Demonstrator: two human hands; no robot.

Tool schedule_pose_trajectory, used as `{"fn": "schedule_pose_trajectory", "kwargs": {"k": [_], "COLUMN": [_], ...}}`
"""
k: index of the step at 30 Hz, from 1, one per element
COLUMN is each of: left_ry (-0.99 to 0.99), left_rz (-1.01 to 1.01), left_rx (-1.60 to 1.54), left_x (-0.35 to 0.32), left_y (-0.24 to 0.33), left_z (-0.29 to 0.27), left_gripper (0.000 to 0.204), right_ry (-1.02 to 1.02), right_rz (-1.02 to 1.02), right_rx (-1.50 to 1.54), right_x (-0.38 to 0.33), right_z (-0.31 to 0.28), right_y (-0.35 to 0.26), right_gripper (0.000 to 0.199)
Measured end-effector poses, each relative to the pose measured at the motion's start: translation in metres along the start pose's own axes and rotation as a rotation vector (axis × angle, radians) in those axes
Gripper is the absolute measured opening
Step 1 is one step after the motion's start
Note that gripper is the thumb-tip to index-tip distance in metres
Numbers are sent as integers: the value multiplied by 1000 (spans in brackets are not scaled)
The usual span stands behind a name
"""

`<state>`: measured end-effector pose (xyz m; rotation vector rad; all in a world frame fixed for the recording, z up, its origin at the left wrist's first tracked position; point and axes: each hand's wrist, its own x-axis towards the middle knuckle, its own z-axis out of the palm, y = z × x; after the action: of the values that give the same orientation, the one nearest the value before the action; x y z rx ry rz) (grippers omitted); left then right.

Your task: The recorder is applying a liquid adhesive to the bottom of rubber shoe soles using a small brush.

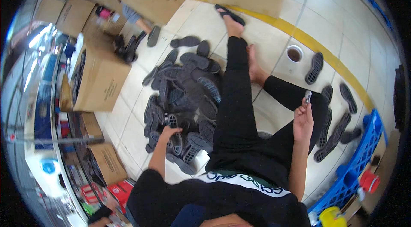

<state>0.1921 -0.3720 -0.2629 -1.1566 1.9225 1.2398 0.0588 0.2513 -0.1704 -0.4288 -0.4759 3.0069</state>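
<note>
Fingers of the left hand (168,133) are curled down over the near edge of a pile of dark shoe soles (184,103) on the tiled floor (274,56), touching the top ones; from here it is hard to say whether they have actually closed on a sole or only rest on it. Across the person's lap, the right hand (303,120) is raised above the knee, its fingertips pinched on a small pale object (308,95), too small to make out. More soles (334,135) lie in a loose row on the floor just right of that knee, beside a blue plastic crate (357,163). An open cardboard box (96,77) stands left of the pile, well apart from both hands. Beyond the knee, a round floor drain (294,53) sits near a yellow line (317,47)
</note>
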Motion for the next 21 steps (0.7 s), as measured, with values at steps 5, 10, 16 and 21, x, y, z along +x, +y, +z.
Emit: {"fn": "schedule_pose_trajectory", "kwargs": {"k": [5,10,16,21], "left_ry": [313,-14,-468,-383], "left_rz": [693,618,556,504], "left_rx": [-68,-1078,-1117,-672], "left_x": [-117,-196,-213,-222], "left_y": [97,195,249,235], "left_z": [45,75,171,233], "left_gripper": [68,43,47,41], "right_ry": [99,78,16,53], "right_rz": [51,93,60,9], "right_rx": [16,7,140,148], "right_x": [18,25,18,18], "right_z": [-12,-19,-29,-37], "right_y": [-2,-1,-12,-21], "right_gripper": [24,25,29,31]}}
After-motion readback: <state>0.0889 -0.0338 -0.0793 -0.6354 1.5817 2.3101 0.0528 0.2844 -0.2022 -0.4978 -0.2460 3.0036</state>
